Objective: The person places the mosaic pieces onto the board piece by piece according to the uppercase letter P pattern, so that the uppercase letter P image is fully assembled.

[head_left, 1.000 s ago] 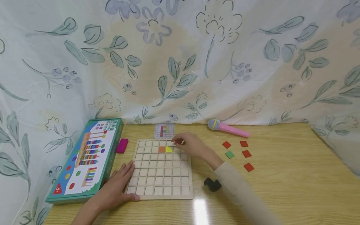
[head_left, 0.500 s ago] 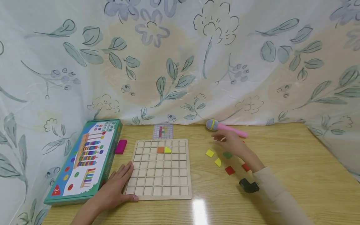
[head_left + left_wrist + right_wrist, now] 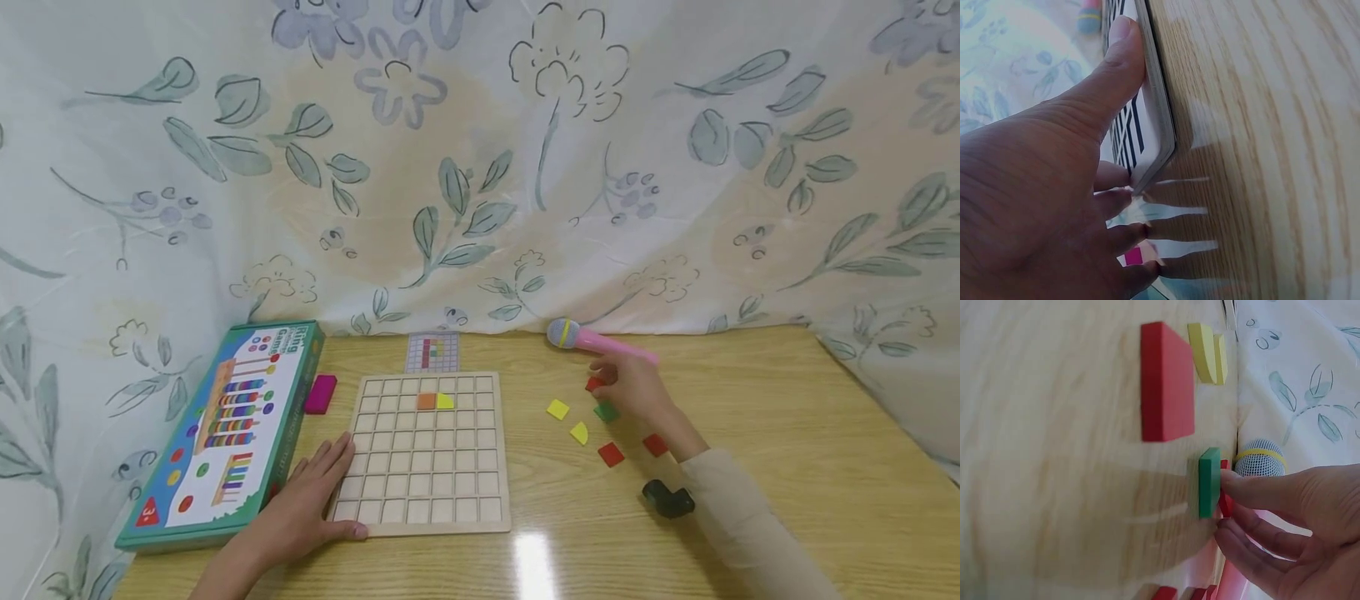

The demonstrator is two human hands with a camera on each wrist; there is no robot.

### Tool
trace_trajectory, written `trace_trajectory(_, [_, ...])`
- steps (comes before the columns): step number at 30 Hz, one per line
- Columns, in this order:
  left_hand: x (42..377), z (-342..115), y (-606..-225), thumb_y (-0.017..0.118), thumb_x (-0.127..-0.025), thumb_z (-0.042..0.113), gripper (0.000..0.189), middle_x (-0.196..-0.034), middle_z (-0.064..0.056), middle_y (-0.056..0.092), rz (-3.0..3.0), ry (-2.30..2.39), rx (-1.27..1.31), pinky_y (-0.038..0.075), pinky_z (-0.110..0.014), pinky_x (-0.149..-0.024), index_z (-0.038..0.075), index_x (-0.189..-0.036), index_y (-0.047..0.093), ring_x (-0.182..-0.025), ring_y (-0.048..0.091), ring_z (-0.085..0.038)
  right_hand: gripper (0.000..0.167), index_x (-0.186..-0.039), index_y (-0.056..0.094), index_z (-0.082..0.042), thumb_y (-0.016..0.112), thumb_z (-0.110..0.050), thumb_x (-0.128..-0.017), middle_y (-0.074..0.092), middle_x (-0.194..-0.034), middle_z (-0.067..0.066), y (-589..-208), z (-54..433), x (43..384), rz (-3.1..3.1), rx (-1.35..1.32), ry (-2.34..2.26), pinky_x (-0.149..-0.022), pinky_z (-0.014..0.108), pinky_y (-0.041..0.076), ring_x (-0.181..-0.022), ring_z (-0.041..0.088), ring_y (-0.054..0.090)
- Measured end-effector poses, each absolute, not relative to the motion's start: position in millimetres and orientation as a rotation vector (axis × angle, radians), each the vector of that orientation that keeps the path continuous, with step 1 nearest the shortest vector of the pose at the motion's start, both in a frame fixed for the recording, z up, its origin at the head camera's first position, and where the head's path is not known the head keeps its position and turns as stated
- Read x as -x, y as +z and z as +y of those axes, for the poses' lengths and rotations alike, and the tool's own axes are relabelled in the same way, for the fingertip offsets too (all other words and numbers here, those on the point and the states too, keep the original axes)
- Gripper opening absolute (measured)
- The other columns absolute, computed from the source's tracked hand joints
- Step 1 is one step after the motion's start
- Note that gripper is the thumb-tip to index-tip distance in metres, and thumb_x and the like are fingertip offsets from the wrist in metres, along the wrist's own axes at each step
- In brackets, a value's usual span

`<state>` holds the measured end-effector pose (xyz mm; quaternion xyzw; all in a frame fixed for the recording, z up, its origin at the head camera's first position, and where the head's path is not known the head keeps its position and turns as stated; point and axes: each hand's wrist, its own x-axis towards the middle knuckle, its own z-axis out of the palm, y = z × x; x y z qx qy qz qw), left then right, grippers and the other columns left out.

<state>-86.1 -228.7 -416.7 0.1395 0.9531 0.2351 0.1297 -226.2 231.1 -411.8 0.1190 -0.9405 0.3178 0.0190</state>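
Note:
My left hand [image 3: 303, 504] lies flat at the left edge of a wooden grid board [image 3: 429, 471]. In the left wrist view its thumb rests on the board's striped face [image 3: 1129, 137] and its fingers reach past the corner. An orange square tile [image 3: 426, 402] and a yellow quarter-round tile [image 3: 445, 402] sit side by side in the board's upper cells. To the right of the board, my right hand [image 3: 637, 392] pinches a red square tile [image 3: 592, 384] between thumb and fingers, close over the table. A green tile [image 3: 1210, 482] stands in front of it in the right wrist view.
Loose yellow tiles [image 3: 557, 409] and red tiles [image 3: 611, 454] lie around the right hand. A pink toy microphone [image 3: 592, 337] is behind it. A pattern card [image 3: 432, 352] lies behind the board. A game box [image 3: 225, 433] and a magenta block [image 3: 321, 393] are left.
My right hand has moved from above the board to the right and come down on the red tile, uncovering two yellow tiles on the table. The left hand has stayed at the board's edge.

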Motion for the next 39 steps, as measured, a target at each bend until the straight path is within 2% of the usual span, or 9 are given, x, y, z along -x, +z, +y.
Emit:
trace_trajectory(6, [86, -228, -417, 0.075, -0.071, 0.062, 0.114, -0.16, -0.021, 0.017, 2.762, 0.69, -0.393, 0.013, -0.067, -0.113, -0.003, -0.152, 0.027, -0.145, 0.012, -0.049, 0.033, -0.11, 0.067, 0.009, 0.076, 0.006, -0.078, 0.07, -0.095, 0.017, -412, 229, 229, -2.948, -0.357, 1.024, -0.072, 0.039, 0.057, -0.084, 0.028, 0.066])
trace_trajectory(13, [85, -228, -417, 0.075, -0.071, 0.063, 0.114, -0.161, -0.02, 0.018, 2.777, 0.691, -0.397, 0.013, -0.066, -0.114, -0.002, -0.152, 0.028, -0.145, 0.012, -0.048, 0.027, -0.108, 0.068, 0.009, 0.072, 0.005, -0.082, 0.07, -0.094, 0.018, -410, 225, 228, -2.866, -0.404, 1.073, -0.078, 0.042, 0.057, -0.088, 0.031, 0.067])
trace_trajectory(21, [84, -229, -417, 0.075, -0.071, 0.062, 0.115, -0.16, -0.021, 0.018, 2.773, 0.69, -0.402, 0.014, -0.067, -0.113, -0.003, -0.152, 0.027, -0.145, 0.013, -0.048, 0.027, -0.105, 0.068, 0.011, 0.073, 0.011, -0.079, 0.07, -0.088, 0.015, -408, 210, 233, -2.814, -0.507, 1.199, -0.069, 0.027, 0.054, -0.082, 0.027, 0.067])
trace_trajectory(25, [84, -229, -416, 0.074, -0.071, 0.063, 0.114, -0.161, -0.02, 0.018, 2.772, 0.686, -0.396, 0.013, -0.066, -0.113, -0.002, -0.153, 0.027, -0.145, 0.013, -0.048, 0.027, -0.106, 0.068, 0.01, 0.072, 0.01, -0.08, 0.07, -0.086, 0.013, -406, 199, 235, -2.808, -0.548, 1.217, -0.066, 0.023, 0.053, -0.081, 0.025, 0.067])
trace_trajectory(30, [84, -229, -416, 0.073, -0.072, 0.063, 0.114, -0.161, -0.02, 0.017, 2.785, 0.682, -0.408, 0.014, -0.066, -0.113, -0.002, -0.153, 0.026, -0.145, 0.013, -0.048, 0.026, -0.108, 0.069, 0.01, 0.072, 0.008, -0.081, 0.069, -0.084, 0.01, -404, 182, 236, -2.802, -0.62, 1.229, -0.064, 0.023, 0.053, -0.08, 0.023, 0.067])
trace_trajectory(39, [85, -230, -417, 0.073, -0.072, 0.063, 0.114, -0.161, -0.019, 0.017, 2.78, 0.7, -0.404, 0.011, -0.066, -0.113, -0.001, -0.153, 0.026, -0.145, 0.011, -0.048, 0.026, -0.107, 0.07, 0.007, 0.075, 0.005, -0.082, 0.07, -0.084, 0.007, -398, 142, 234, -2.779, -0.792, 1.279, -0.068, 0.027, 0.053, -0.081, 0.02, 0.068])
